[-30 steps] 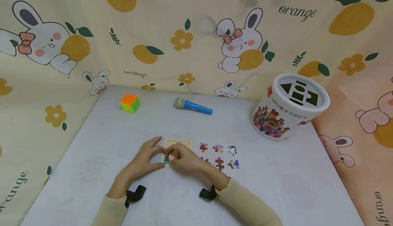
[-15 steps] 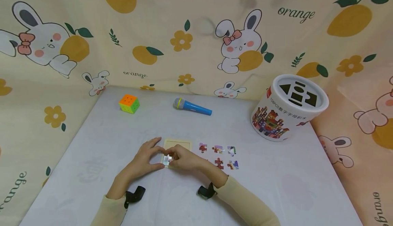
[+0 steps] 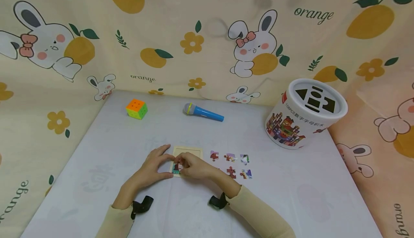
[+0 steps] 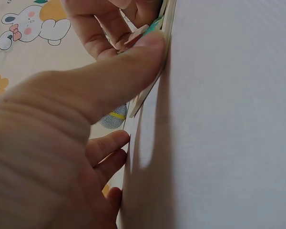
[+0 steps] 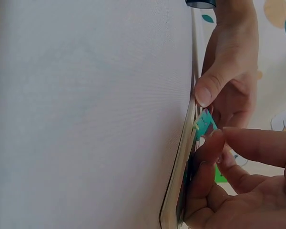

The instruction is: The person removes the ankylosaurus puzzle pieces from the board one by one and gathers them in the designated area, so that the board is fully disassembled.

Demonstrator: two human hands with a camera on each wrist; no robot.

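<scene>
A small wooden puzzle frame (image 3: 189, 148) lies flat on the white table. Thumb and fingertips of my right hand (image 3: 198, 167) pinch a teal and dark red puzzle piece (image 5: 206, 125), tilted over the frame's near left corner. At the frame's left edge rests my left hand (image 3: 152, 163), its thumb (image 4: 150, 47) against the near corner and its other fingers spread. To the right of the frame lie several loose puzzle pieces (image 3: 231, 172) in two rows, partly hidden by my right hand. That hand also covers much of the frame's inside.
A rubik's cube (image 3: 137, 109) sits at the back left. The blue toy microphone (image 3: 207, 113) lies at the back middle. At the back right stands a big white tub (image 3: 291, 123) with shape holes in its lid. A patterned cloth (image 3: 207, 65) hangs behind the table.
The piece in my right hand has tilted: half a second ago its face shone white, and now its teal and red colours show again. My left hand stays in place.
</scene>
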